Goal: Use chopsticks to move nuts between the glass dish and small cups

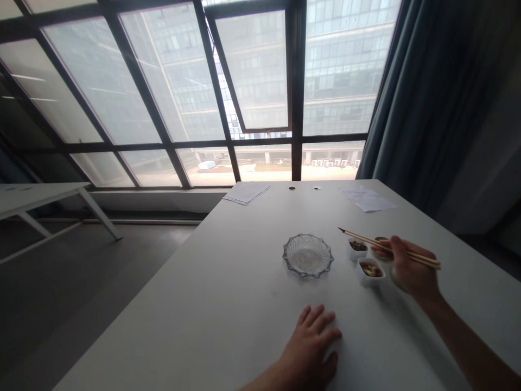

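Note:
My right hand [411,269] grips a pair of light wooden chopsticks [364,238], their tips pointing left above the table. A small dark bit shows at the tips; what it is I cannot make out. Below the chopsticks stands a small white cup [351,253] with dark brown pieces. In front of it, another white cup [371,281] holds yellowish-brown pieces. More small containers are partly hidden by my right hand. My left hand [313,345] lies palm down on the table, fingers extended. A clear glass dish with a scalloped rim [308,237] sits left of the cups.
The white table [228,282] reaches toward the windows. Paper sheets [247,192] lie at its far left corner, and more sheets [368,199] at the far right. Two round holes are near the back edge. Another white table [44,194] stands left; a dark curtain [407,108] hangs right.

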Demonstrator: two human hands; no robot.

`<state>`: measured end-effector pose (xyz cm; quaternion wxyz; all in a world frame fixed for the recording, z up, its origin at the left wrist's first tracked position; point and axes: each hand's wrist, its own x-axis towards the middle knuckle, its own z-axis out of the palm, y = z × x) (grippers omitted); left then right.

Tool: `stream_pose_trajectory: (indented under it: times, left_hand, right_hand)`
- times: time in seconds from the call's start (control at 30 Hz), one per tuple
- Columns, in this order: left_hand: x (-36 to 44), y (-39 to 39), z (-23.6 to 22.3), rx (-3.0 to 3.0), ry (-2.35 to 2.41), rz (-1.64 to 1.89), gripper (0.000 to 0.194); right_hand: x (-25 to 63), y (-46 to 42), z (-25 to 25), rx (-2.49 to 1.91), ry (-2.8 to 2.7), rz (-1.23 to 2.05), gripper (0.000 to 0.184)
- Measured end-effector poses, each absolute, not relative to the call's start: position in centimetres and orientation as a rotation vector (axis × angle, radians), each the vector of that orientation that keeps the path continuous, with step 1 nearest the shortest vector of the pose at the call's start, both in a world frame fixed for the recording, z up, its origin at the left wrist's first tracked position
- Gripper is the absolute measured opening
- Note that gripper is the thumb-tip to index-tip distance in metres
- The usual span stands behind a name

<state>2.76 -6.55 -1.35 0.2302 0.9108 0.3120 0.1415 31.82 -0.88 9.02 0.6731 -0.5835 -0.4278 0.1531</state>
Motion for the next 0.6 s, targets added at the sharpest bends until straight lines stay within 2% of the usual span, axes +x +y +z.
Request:
stream_pose_trajectory:
  times: [0.13,0.37,0.6]
  left_hand:
    - [2.7,-6.6,-0.9,2.48,0.869,0.394,0.038]
    - [2.8,-6.7,-0.2,2.469,0.917,0.382,0.039]
    - [3.1,-6.9,1.0,2.491,0.987,0.319,0.042]
  right_hand:
    - [34.5,-2.0,8.3,-1.363,-0.941,0.292,0.038]
    - [36.1,-2.0,7.2,-1.308,-0.969,0.46,0.038]
    - [38.7,-5.6,9.2,-1.264,-1.018,0.27,0.031]
